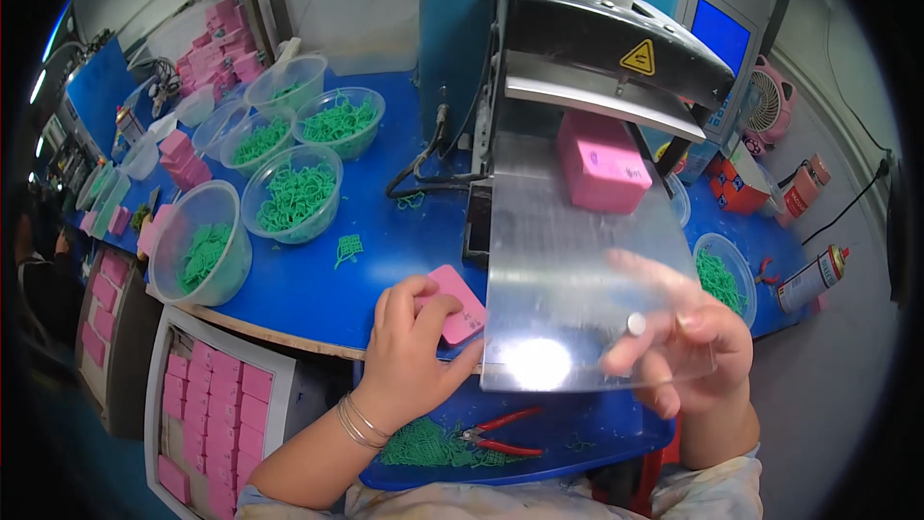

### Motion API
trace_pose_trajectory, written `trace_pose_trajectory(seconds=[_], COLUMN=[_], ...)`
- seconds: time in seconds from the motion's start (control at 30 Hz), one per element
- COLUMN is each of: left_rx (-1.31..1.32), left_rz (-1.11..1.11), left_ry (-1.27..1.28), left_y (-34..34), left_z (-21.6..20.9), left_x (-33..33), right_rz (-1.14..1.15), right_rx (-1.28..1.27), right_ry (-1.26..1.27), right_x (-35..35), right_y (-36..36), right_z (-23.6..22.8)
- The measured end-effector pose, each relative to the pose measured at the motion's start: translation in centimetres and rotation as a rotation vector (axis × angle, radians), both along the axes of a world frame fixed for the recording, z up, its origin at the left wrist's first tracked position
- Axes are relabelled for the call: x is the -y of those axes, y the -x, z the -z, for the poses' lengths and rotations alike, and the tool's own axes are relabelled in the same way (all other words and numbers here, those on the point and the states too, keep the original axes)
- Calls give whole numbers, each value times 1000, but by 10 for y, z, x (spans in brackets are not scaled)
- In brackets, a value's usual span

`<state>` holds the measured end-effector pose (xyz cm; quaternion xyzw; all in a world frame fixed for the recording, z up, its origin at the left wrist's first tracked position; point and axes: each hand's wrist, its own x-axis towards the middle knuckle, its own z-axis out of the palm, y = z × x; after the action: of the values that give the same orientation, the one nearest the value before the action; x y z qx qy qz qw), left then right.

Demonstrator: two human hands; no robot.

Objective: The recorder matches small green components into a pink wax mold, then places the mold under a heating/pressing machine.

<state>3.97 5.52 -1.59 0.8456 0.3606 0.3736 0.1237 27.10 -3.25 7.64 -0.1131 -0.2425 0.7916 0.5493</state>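
Near the right end of the desk [399, 248] I can see a pink fan [768, 99], a red-and-blue box [739, 185], an aerosol can [811, 280] and a black plug [883, 169].

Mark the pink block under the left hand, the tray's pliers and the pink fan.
Pink block [463, 325], head view: exposed face.
Pliers [508, 419], head view: upper red handle.
Pink fan [766, 101], head view: round grille.

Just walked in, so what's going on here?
Someone's left hand is on a pink block at the edge of the blue table. The right hand is by a white knob on a clear plate. Another pink block sits at the plate's far end, by the machine head. Bowls of green pieces stand left.
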Motion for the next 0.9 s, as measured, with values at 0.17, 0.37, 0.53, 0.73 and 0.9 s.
trace_pose_trajectory(seconds=[0.17, 0.37, 0.53, 0.73, 0.9], left_rx=[-8, -52, -12, 142, 77], left_rz=[-42, -65, -17, 100, -55], left_ry=[31, 17, -16, -231, -612], left_y=[4, 0, 6, 56, 136], left_z=[5, 1, 11, 30, 38], left_x=[-11, -11, -10, 18, 19], right_rz=[404, 606, 580, 769, 823], right_rx=[197, 623, 609, 744, 768], right_ry=[170, -79, -96, -79, -167], right_x=[-30, -42, -42, -55, -38], right_y=[21, 0, -1, -5, -55], right_z=[-21, 10, 19, 37, 44])
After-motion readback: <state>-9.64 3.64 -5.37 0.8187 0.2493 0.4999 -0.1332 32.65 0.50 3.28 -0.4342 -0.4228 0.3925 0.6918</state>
